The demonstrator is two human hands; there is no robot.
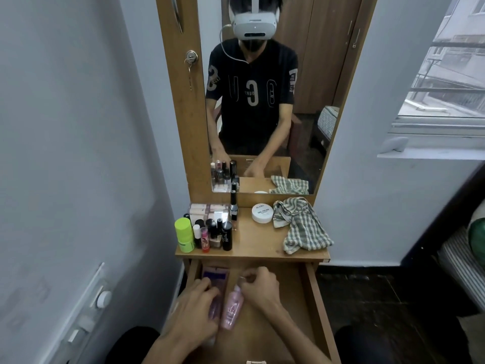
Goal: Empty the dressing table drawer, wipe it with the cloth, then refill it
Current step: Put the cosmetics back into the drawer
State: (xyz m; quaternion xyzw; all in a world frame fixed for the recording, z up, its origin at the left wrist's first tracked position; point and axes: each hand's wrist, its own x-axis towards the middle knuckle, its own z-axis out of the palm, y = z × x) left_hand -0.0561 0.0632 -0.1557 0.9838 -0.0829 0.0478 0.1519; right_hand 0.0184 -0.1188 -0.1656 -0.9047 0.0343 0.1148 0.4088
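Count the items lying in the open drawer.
2 that show: a purple tube at the drawer's left side under the left hand, and a pink bottle beside it at the right hand. The hands may hide more.

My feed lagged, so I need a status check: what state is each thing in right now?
Drawer: pulled open.
Pink bottle: lying in drawer, right hand at its cap.
Purple tube: lying in drawer, under left hand.
Checked cloth: crumpled on tabletop, untouched.
White jar: lid on.

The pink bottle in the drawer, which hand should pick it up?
Probably the right hand: its fingertips are already at the pink bottle cap, while the left hand is busy over the purple tube beside it.
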